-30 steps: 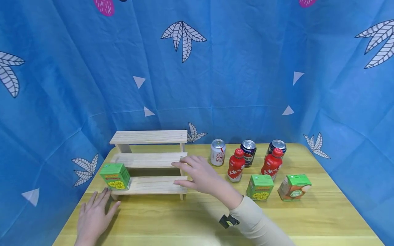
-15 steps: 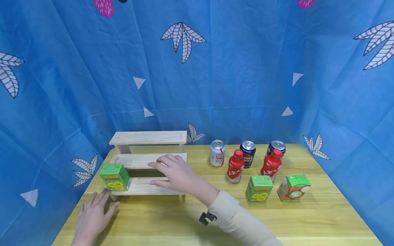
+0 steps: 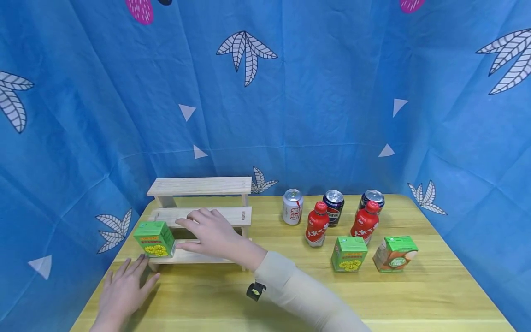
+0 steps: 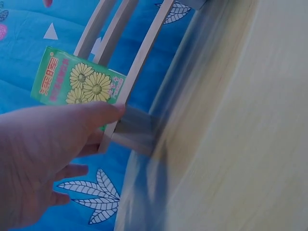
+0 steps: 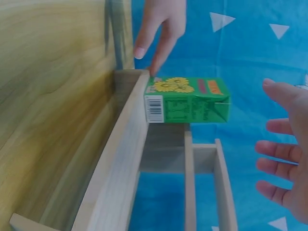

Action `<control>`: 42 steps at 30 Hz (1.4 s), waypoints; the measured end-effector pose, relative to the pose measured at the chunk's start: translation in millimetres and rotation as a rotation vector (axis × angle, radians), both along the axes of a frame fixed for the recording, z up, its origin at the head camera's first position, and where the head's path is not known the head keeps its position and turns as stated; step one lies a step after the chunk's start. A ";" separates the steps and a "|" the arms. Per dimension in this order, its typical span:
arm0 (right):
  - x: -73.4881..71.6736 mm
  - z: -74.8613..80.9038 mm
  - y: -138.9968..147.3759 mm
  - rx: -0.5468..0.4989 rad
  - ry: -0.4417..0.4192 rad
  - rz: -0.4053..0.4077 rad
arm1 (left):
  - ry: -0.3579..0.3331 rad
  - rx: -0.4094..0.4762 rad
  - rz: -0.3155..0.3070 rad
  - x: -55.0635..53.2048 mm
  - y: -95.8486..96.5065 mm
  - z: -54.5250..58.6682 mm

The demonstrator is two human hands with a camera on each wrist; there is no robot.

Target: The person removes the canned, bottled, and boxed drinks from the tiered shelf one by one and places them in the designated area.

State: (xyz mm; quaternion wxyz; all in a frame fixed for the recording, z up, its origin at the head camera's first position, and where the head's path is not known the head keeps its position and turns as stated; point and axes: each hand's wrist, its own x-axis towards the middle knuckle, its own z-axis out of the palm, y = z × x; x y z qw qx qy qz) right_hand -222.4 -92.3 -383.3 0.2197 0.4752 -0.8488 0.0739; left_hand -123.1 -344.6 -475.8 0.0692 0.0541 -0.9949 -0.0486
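Note:
A green drink carton with yellow flowers (image 3: pixel 155 239) stands upright on the left end of the lowest board of a wooden three-step shelf (image 3: pixel 207 256). My left hand (image 3: pixel 124 288) is at that board's front left corner, its fingertips at the edge just below the carton; in the left wrist view the thumb overlaps the board's end. My right hand (image 3: pixel 213 234) hovers over the lower boards, just right of the carton, thumb and fingers spread with nothing between them. The right wrist view shows a gap between the right hand (image 5: pixel 288 144) and the carton (image 5: pixel 187 101).
Right of the shelf stand a white can (image 3: pixel 292 207), two dark cans (image 3: pixel 333 207) and two red bottles (image 3: pixel 317 224). Nearer are another green flowered carton (image 3: pixel 349 255) and a green-and-brown carton (image 3: pixel 396 254). A blue patterned curtain (image 3: pixel 323 115) hangs behind the wooden table (image 3: pixel 373 299).
My right hand has moved left across the shelf, from its right end to beside the carton. The left hand and the carton have hardly moved.

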 end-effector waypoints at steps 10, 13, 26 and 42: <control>-6.8 -6.5 -25.8 0.030 -0.001 -0.008 | -0.014 -0.035 -0.020 -3.0 -0.6 3.9; -7.8 -6.5 -34.4 0.045 -0.003 -0.024 | -0.019 -0.045 -0.021 -3.8 -0.6 5.1; -16.3 -10.8 -73.4 0.112 -0.070 -0.090 | -0.009 -0.054 -0.028 -2.8 0.3 5.4; -21.2 -24.0 -103.8 0.112 -0.115 -0.156 | -0.001 -0.048 -0.025 -2.3 -2.8 2.7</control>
